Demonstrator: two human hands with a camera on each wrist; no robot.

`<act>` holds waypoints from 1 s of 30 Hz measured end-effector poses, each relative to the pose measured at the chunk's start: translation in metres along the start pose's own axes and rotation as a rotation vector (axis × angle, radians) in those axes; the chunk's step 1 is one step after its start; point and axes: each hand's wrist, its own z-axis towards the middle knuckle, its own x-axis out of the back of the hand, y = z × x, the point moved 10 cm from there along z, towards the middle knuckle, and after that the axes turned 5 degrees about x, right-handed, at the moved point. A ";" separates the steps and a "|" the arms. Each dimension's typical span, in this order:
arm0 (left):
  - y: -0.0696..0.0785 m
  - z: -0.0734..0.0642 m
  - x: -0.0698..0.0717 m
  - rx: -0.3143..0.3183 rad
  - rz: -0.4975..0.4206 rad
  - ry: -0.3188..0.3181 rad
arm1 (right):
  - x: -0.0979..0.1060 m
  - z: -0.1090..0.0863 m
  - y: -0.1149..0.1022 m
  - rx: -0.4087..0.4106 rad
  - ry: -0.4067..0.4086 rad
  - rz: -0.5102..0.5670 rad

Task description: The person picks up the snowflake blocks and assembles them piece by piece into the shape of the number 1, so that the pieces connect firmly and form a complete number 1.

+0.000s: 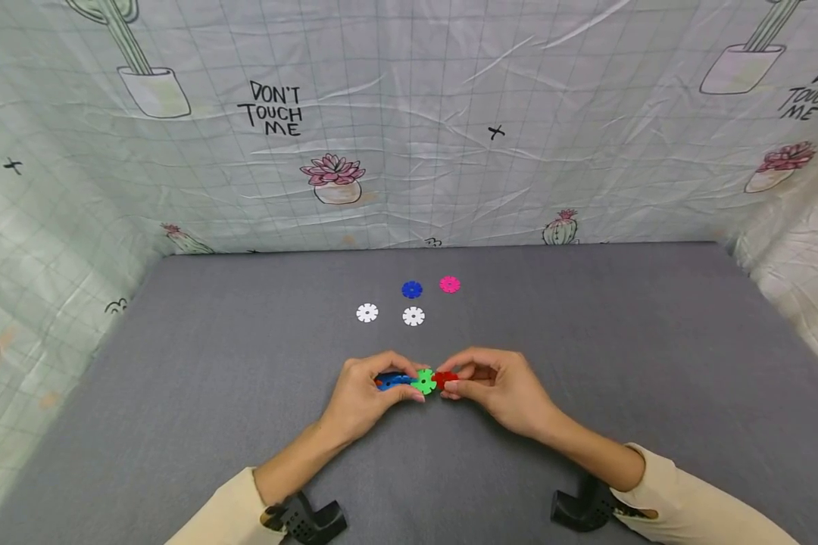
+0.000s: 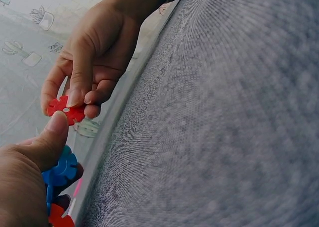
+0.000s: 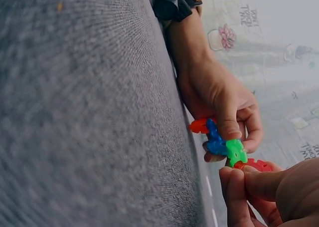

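Note:
My left hand [image 1: 366,393] pinches a short chain of notched plastic discs between thumb and fingers. In it are a green disc [image 1: 423,382], blue discs [image 2: 64,168] and an orange-red disc [image 3: 199,126] at the far end. A red notched disc [image 1: 444,379] is pinched by my right hand [image 1: 507,390], its edge at the green disc's edge. In the right wrist view the red and green discs meet; whether their slots are locked I cannot tell. Part of the chain is hidden behind the left fingers.
Beyond the hands, two white discs [image 1: 367,312] [image 1: 413,316], a blue disc [image 1: 412,289] and a pink disc [image 1: 450,284] lie flat on the grey table [image 1: 245,325]. A printed cloth [image 1: 423,166] hangs behind the table and along its sides.

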 end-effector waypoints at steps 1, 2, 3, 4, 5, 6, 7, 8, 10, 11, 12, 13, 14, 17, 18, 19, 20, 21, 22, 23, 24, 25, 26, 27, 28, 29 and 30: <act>0.000 0.000 0.000 0.005 -0.002 0.002 | 0.000 0.000 0.000 0.004 -0.002 0.003; -0.001 0.000 0.000 0.013 -0.003 0.005 | -0.001 0.000 0.000 0.007 -0.004 0.005; -0.002 0.000 0.001 0.019 -0.003 0.009 | -0.001 0.000 0.000 0.009 -0.007 0.012; -0.002 0.001 0.001 0.025 -0.004 0.011 | -0.001 0.000 0.001 0.009 -0.009 0.013; -0.002 0.001 0.001 0.032 -0.004 0.013 | -0.001 0.000 0.001 0.009 -0.013 0.016; -0.003 0.001 0.001 0.039 -0.005 0.014 | -0.001 0.000 0.001 0.009 -0.016 0.018; -0.003 0.001 0.001 0.045 -0.007 0.016 | -0.001 0.001 0.001 0.009 -0.021 0.022; -0.002 0.001 0.001 0.047 -0.006 0.016 | -0.002 0.001 0.001 0.009 -0.026 0.026; 0.000 0.002 0.000 0.037 0.004 0.008 | -0.003 0.001 0.000 0.018 -0.045 0.039; 0.001 0.002 0.000 0.032 0.014 0.005 | -0.004 0.002 0.000 0.024 -0.055 0.047; 0.002 0.002 0.000 0.024 0.023 0.001 | -0.005 0.002 -0.001 0.032 -0.065 0.054; 0.003 0.002 -0.001 0.015 0.032 -0.003 | -0.006 0.002 -0.002 0.038 -0.073 0.061; 0.004 0.002 -0.001 0.007 0.040 -0.008 | -0.007 0.002 -0.002 0.043 -0.080 0.066; 0.004 0.002 -0.001 0.007 0.056 -0.010 | -0.008 0.002 0.000 0.041 -0.085 0.065; 0.003 0.002 -0.001 0.006 0.057 -0.009 | -0.008 0.002 0.001 0.036 -0.084 0.065; 0.001 0.002 -0.001 0.004 0.061 -0.008 | -0.007 0.002 0.002 0.028 -0.080 0.063; -0.002 0.001 -0.001 0.000 0.071 -0.005 | -0.007 0.002 0.003 0.019 -0.075 0.059; -0.005 0.001 -0.001 -0.007 0.082 0.000 | -0.006 0.002 0.004 0.008 -0.069 0.058; -0.009 0.000 -0.001 -0.017 0.097 0.003 | -0.006 0.002 0.005 -0.001 -0.064 0.056; -0.012 -0.001 -0.001 -0.033 0.119 0.009 | -0.005 0.002 0.005 -0.009 -0.058 0.056; -0.015 -0.002 -0.001 -0.052 0.143 0.016 | -0.004 0.002 0.006 -0.017 -0.052 0.051; -0.018 -0.003 0.000 -0.070 0.166 0.024 | -0.003 0.002 0.006 -0.024 -0.045 0.045; -0.019 -0.004 0.001 -0.088 0.193 0.036 | -0.002 0.002 0.006 -0.029 -0.038 0.036; -0.020 -0.004 0.002 -0.104 0.209 0.045 | -0.001 0.003 0.006 -0.032 -0.033 0.029; -0.020 -0.005 0.003 -0.122 0.222 0.053 | 0.000 0.003 0.006 -0.034 -0.028 0.017; -0.019 -0.005 0.004 -0.140 0.233 0.063 | 0.002 0.004 0.006 -0.035 -0.021 0.003; -0.019 -0.005 0.005 -0.151 0.236 0.070 | 0.004 0.004 0.005 -0.035 -0.011 -0.018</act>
